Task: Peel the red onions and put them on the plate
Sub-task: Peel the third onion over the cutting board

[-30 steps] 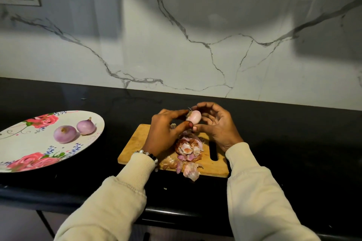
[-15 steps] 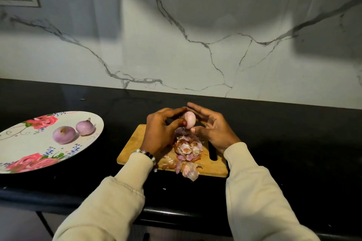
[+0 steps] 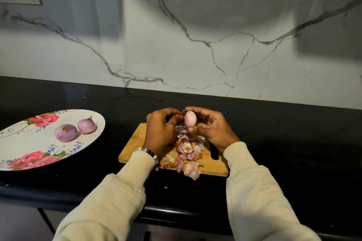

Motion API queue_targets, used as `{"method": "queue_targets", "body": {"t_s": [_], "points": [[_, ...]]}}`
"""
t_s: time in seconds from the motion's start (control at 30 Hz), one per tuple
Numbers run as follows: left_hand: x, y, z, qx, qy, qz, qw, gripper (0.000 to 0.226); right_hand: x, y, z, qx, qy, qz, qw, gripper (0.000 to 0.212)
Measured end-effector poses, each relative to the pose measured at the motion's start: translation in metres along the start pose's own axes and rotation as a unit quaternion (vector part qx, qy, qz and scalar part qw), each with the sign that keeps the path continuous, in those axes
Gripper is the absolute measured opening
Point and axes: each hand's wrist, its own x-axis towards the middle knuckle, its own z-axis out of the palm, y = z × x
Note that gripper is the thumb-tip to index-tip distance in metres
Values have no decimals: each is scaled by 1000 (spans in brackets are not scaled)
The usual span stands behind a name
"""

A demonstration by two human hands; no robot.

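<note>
At the far left, a large oval white plate with pink roses painted on it [image 3: 23, 143] lies on the glossy black stone counter [image 3: 293, 143]. Two peeled, pale purple round onions sit on the plate, the bigger one [image 3: 66, 132] nearer the person and the smaller one with a short stem tip [image 3: 86, 126] just beside it, touching or almost touching. To the right, in the middle, a rectangular light wooden cutting board [image 3: 133, 148] rests on the counter. Over the board, the left hand [image 3: 159, 132], with a bead bracelet [image 3: 148, 152] at the wrist and a cream knitted sleeve, has its fingers curled, and its fingertips reach to the left side of a small peeled pale pink onion [image 3: 190, 118]. The onion is held in the air above the far part of the board, upright, between both hands. The right hand [image 3: 212, 129] grasps it, with the thumb under the onion and the other fingers curved around its back and top. Under the hands, a heap of dry brown and pink onion skins [image 3: 189, 149] lies on the board, and one pale skin piece [image 3: 192, 170] hangs over the near edge. Behind all stands a white marble wall with grey veins [image 3: 195, 25].
</note>
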Motion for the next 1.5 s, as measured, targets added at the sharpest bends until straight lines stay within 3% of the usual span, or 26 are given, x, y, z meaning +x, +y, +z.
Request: {"method": "queue_targets", "body": {"t_s": [0.23,0.4,0.57,0.77,0.87,1.03,1.17,1.3,1.5], "points": [[2,-3,0,60,-14,58,996,20,-1,0,1,-2,-17,21,1000,53],[4,-7,1,81,-24,57,995,23,-3,-1,1,-1,-39,30,999,51],[8,-7,-3,47,58,-5,997,19,-2,-1,-6,7,8,23,1000,50],[7,-18,-2,154,-11,146,977,29,3,3,-9,48,85,52,994,44],[9,-18,-2,168,8,169,971,11,4,3,-10,69,114,57,989,40],[7,-13,-1,197,46,147,968,9,4,3,-9,80,105,67,989,36],[7,-12,-2,210,14,124,970,23,4,6,-7,87,87,73,990,36],[7,-11,-1,208,20,127,970,12,5,7,-7,85,75,74,991,35],[6,-11,0,219,-32,117,968,27,5,9,-6,86,43,66,993,40]]}}
